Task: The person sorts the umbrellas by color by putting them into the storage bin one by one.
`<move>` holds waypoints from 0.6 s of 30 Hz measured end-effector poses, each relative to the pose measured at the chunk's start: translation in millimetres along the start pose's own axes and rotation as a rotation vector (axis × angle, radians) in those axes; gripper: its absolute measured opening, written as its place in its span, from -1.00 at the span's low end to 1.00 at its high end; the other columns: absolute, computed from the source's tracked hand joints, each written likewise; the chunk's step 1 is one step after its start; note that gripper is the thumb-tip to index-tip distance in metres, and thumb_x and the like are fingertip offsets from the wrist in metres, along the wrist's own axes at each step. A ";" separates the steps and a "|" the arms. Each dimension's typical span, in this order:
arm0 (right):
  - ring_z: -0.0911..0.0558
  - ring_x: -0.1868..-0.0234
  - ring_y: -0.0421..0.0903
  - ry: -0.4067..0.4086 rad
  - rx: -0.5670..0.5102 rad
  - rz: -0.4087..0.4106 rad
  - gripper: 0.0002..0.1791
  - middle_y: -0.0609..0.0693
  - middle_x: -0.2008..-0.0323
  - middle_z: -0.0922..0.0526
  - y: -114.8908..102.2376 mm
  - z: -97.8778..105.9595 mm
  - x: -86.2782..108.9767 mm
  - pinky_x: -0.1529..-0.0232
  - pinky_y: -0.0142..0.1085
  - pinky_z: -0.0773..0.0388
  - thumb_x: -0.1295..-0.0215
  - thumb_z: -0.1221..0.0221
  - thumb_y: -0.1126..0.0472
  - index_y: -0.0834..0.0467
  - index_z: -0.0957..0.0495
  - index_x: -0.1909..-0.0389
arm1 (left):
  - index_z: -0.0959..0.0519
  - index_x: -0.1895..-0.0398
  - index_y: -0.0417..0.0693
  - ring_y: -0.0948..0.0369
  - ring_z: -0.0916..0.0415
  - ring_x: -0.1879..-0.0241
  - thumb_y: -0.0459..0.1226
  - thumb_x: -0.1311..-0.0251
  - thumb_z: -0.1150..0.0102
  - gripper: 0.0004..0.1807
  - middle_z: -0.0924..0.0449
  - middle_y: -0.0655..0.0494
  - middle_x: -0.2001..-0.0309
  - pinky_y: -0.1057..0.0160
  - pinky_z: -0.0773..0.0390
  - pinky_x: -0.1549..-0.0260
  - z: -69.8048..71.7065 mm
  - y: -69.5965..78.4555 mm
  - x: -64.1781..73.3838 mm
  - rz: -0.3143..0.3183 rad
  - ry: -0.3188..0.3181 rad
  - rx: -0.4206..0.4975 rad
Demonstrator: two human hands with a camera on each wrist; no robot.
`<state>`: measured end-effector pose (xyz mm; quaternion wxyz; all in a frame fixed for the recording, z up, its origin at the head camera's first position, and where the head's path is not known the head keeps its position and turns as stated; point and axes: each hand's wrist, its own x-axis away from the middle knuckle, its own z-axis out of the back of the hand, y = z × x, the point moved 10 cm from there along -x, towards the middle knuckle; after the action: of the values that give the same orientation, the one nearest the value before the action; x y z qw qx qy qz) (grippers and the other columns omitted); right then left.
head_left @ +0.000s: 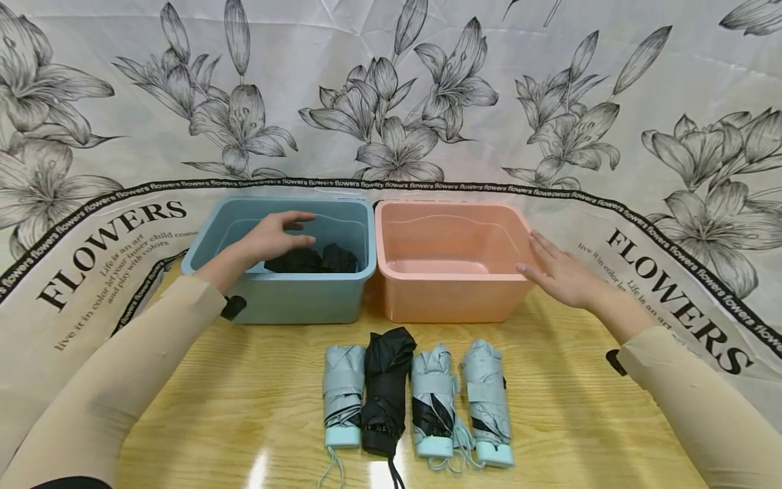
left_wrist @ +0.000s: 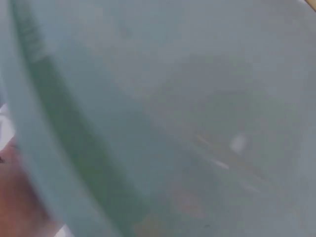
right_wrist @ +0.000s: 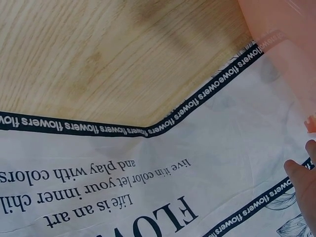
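My left hand hovers over the blue bin, fingers loosely extended with nothing between them. Below it, two black folded bundles lie in that bin, partly hidden by the hand and front rim. The blurred bin wall fills most of the left wrist view. At the right end of the pink bin, my right hand has its fingers extended right at the rim. Its fingers show at the right edge of the right wrist view. The pink bin holds nothing visible.
In front of the bins lies a row of folded umbrellas: a black one between a light blue-grey one and two more, with loose wrist cords. A flower-printed cloth rises behind the bins from the wooden table.
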<state>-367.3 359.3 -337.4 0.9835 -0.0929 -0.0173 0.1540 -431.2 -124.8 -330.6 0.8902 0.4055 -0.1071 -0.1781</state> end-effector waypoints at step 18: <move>0.07 -0.58 0.48 -0.001 -0.007 0.001 -0.10 0.24 -0.67 0.34 -0.6 0.9 1.2 -0.48 0.43 0.13 -0.67 0.24 -0.24 0.31 0.25 -0.66 | -0.26 -0.62 0.17 -0.01 -0.46 -0.34 -0.16 -0.49 -0.24 -0.31 -0.30 0.09 -0.54 -0.08 -0.57 -0.19 -26.6 48.7 66.8 -0.216 0.099 0.225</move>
<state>-366.0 359.3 -336.4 0.9831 -0.0963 -0.0182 0.1547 -350.0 -104.0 -307.7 0.8191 0.5199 -0.0382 -0.2394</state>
